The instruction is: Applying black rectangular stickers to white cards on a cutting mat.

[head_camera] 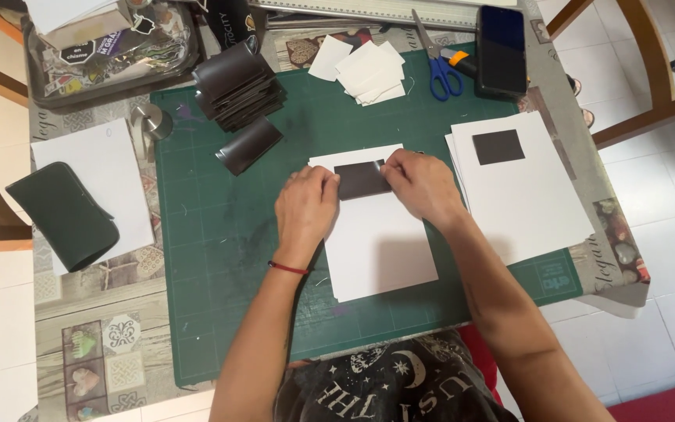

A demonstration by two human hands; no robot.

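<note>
A small dark rectangular piece lies near the top of a white sheet on the green cutting mat. My left hand pinches the piece's left end, fingers curled over it. My right hand presses its right end from above. Both hands touch the piece and the sheet beneath. The piece's ends are hidden under my fingers.
A stack of white sheets with a dark square on top lies at the right. Dark folded pieces pile at the mat's top, near white cards, blue scissors, a phone, a dark pouch and a tray.
</note>
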